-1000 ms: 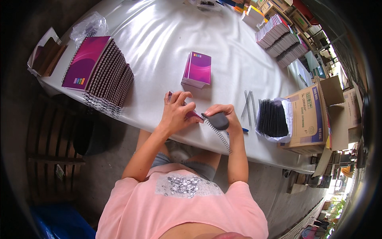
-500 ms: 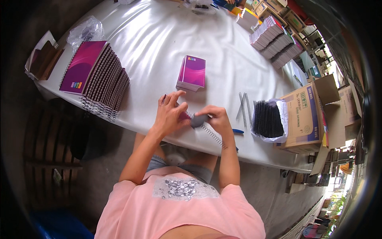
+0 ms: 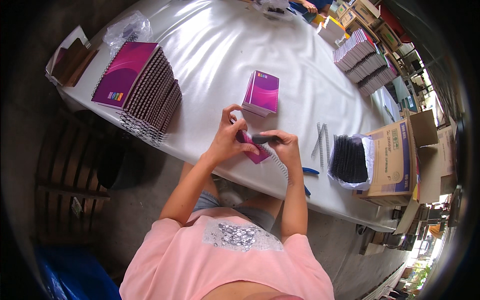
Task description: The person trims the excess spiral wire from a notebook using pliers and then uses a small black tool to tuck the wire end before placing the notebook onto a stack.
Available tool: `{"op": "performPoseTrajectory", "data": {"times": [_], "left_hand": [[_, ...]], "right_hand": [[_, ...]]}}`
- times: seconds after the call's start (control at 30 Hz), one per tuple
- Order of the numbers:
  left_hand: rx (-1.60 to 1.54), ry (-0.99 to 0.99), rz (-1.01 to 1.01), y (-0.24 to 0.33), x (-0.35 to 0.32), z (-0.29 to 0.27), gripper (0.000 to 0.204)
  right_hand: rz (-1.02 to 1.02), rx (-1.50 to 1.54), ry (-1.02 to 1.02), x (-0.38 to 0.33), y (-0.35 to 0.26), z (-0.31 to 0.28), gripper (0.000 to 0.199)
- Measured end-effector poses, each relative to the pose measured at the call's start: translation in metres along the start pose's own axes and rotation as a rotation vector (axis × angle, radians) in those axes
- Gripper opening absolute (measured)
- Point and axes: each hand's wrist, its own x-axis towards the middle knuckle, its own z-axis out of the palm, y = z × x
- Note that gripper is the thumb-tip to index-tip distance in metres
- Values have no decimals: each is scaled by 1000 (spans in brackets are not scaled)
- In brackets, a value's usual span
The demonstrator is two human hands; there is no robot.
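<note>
My left hand (image 3: 229, 138) grips a small magenta notebook (image 3: 251, 148) above the near edge of the white table (image 3: 210, 55). My right hand (image 3: 283, 146) holds the notebook's other end, where a black spiral wire (image 3: 275, 159) runs along its edge. A dark cylindrical piece (image 3: 265, 138) lies between my fingertips on top of the notebook. A short stack of magenta notebooks (image 3: 262, 92) rests just beyond my hands.
A long fanned row of spiral-bound purple notebooks (image 3: 142, 87) lies at the left. A bag of black spiral coils (image 3: 349, 159) and a cardboard box (image 3: 395, 152) sit at the right, with loose coils (image 3: 321, 138) and a blue-handled tool (image 3: 308, 171) nearby. Notebook stacks (image 3: 362, 60) stand at the far end.
Both hands have turned the small notebook and drawn slightly closer together; the dark piece now lies across the top between the fingertips.
</note>
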Motion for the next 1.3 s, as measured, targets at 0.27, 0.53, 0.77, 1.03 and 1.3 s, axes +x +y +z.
{"op": "performPoseTrajectory", "data": {"times": [0.27, 0.53, 0.77, 1.03, 1.3], "left_hand": [[202, 226, 142, 0, -13, 18, 49], [312, 162, 121, 1, -22, 18, 35], [159, 60, 36, 6, -14, 5, 32], [-115, -85, 67, -1, -14, -2, 28], [-100, -185, 160, -4, -19, -18, 31]], "right_hand": [[112, 79, 232, -28, -39, -31, 23], [-269, -822, 538, -47, -6, 60, 35], [233, -272, 516, -108, -32, 66, 18], [61, 45, 608, -70, -86, 10, 19], [-218, 49, 283, -36, -46, -14, 20]]}}
